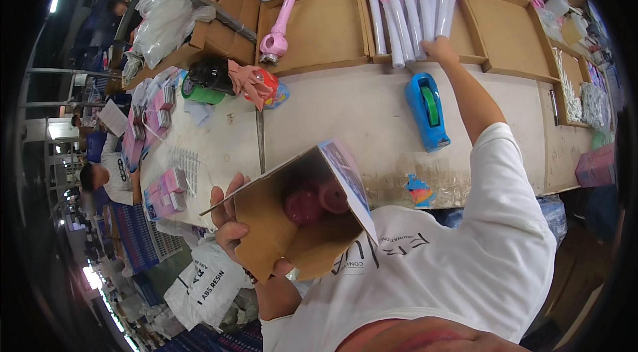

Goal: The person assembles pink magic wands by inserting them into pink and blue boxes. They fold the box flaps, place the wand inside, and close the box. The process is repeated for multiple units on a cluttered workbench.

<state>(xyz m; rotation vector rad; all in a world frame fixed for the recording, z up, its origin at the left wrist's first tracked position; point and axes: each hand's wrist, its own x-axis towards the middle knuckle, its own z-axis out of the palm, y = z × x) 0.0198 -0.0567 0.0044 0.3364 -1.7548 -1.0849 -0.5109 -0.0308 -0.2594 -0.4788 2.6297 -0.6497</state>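
Watching from far off through the head camera, I have the left hand [232, 222] gripping an open cardboard box [266, 236] near the chest, its fingers along the left flap. The box is tilted, its mouth turned up toward my view, so the brown inside shows, along with a strip of printed outer panel on the right. Rounded pink pieces [302, 206] sit deep in it, in shadow (too dark for me to make out what they are).

The right hand [440, 51] is stretched out across the surface [345, 113] to the lower ends of a row of white tubes with pink tips [409, 16]. Its fingers are curled there, but I cannot tell whether they have closed on a tube. The tubes lie side by side in the middle cardboard tray [473, 58], several of them poking out over its near edge.

In the tray to the left lies a pink wand [284, 16] with a rounded, clear-ended base. A blue tape dispenser [428, 113] with a green roll stands just below the reaching hand. Farther left I see a black bottle [211, 75] and bundles of pink-and-white packages [166, 191]; beyond those, a co-worker in a white shirt [118, 184].
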